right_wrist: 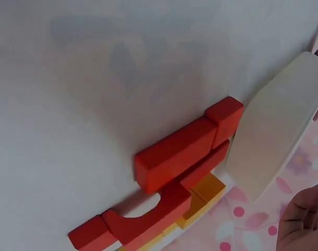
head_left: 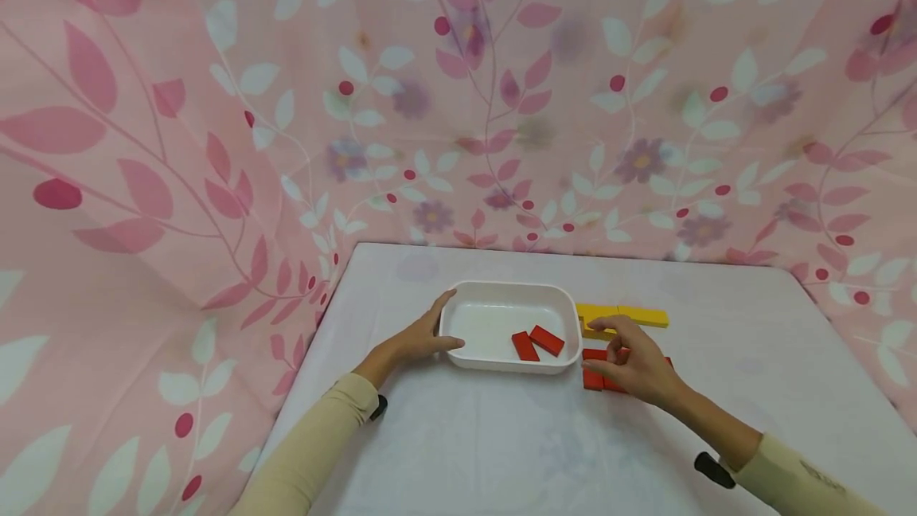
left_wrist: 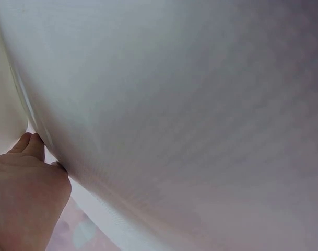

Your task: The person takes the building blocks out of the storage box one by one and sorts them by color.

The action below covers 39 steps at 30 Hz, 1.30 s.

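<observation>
My left hand holds the left end of a white rectangular tray, thumb on the near rim and a finger at the far corner. In the left wrist view, this hand's fingers meet the tray's outer wall. Two flat red blocks lie inside the tray at its right end. My right hand hovers over red blocks just right of the tray, thumb and fingers bent and apart, nothing between them. Among those blocks is a red arch-shaped block, partly hidden by the hand in the head view.
Yellow blocks lie in a row behind the red ones, close to the tray's right side. A white cloth covers the table. Pink floral fabric hangs behind the table and along its left side.
</observation>
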Available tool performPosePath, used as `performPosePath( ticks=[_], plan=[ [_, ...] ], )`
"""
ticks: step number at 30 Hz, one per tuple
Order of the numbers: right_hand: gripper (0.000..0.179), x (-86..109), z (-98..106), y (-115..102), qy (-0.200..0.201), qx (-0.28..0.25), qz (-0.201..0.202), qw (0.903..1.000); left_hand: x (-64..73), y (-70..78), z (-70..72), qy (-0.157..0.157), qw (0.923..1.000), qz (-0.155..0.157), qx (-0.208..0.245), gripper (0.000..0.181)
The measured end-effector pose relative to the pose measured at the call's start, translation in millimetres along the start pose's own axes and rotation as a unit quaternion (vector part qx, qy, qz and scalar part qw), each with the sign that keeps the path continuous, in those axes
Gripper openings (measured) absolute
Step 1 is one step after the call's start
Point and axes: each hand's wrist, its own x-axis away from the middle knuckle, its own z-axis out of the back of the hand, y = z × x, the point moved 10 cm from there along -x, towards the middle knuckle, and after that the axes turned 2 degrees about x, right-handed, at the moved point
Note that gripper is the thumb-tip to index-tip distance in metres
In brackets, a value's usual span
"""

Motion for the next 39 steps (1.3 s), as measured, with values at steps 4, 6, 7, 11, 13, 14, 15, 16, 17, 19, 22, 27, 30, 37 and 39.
performPosePath(
  ticks=[4,6,7,11,13,14,15,16,17,19,22,27,30,37,39],
  plan=[
    [0.061,-10.4,-4.9,-1.5,-0.030,-0.005,-0.006,0.9995,1.4,0.8,0.2,0.001,1.0000,0.001,-0.003,0.103],
    [0.062,-15.9,-6.7,-3.4,-0.047,-0.006,-0.005,0.9989,1.8,0.3,0.2,0.000,1.0000,0.005,-0.003,0.104],
    [0.062,-19.1,-7.4,-4.6,-0.055,-0.005,-0.001,0.9985,1.9,0.3,0.5,0.000,1.0000,0.006,-0.003,0.104],
    [0.063,-33.0,-7.0,-11.8,-0.076,-0.014,0.014,0.9969,2.5,1.1,2.0,0.002,1.0000,0.005,-0.002,0.103],
    [0.063,-39.5,-8.1,-14.2,-0.083,-0.020,0.020,0.9962,2.4,1.9,2.7,0.003,1.0000,0.002,-0.003,0.103],
    [0.063,-42.3,-9.1,-15.3,-0.086,-0.024,0.021,0.9958,2.5,2.4,3.0,0.004,1.0000,0.000,-0.002,0.102],
    [0.063,-44.7,-10.5,-15.5,-0.088,-0.027,0.020,0.9956,2.6,3.2,3.1,0.003,1.0000,-0.003,0.000,0.102],
    [0.062,-47.0,-12.0,-15.2,-0.087,-0.030,0.018,0.9956,2.4,3.7,2.6,0.001,1.0000,-0.006,-0.001,0.102],
    [0.062,-49.1,-13.8,-14.8,-0.087,-0.034,0.015,0.9955,2.3,4.1,2.2,-0.001,1.0000,-0.009,0.001,0.102],
    [0.061,-53.1,-18.4,-14.3,-0.086,-0.042,0.011,0.9953,2.4,4.5,1.2,-0.004,0.9999,-0.013,0.003,0.102],
    [0.061,-59.8,-27.7,-15.8,-0.094,-0.052,0.014,0.9941,2.7,3.6,0.1,-0.007,0.9999,-0.013,0.002,0.101],
    [0.063,-71.1,-47.7,-16.3,-0.130,-0.052,0.028,0.9898,4.3,3.9,1.2,-0.004,1.0000,-0.005,-0.001,0.102],
    [0.064,-76.0,-62.2,-13.5,-0.156,-0.043,0.039,0.9861,4.3,4.0,1.8,-0.004,1.0000,-0.006,0.001,0.102],
    [0.069,-80.5,-88.3,-10.0,-0.209,-0.040,0.035,0.9766,3.9,4.5,0.7,-0.008,0.9999,-0.006,0.001,0.102],
    [0.071,-81.2,-95.2,-9.2,-0.223,-0.036,0.030,0.9737,3.6,2.8,0.4,-0.008,1.0000,-0.002,0.001,0.103]
  ],
)
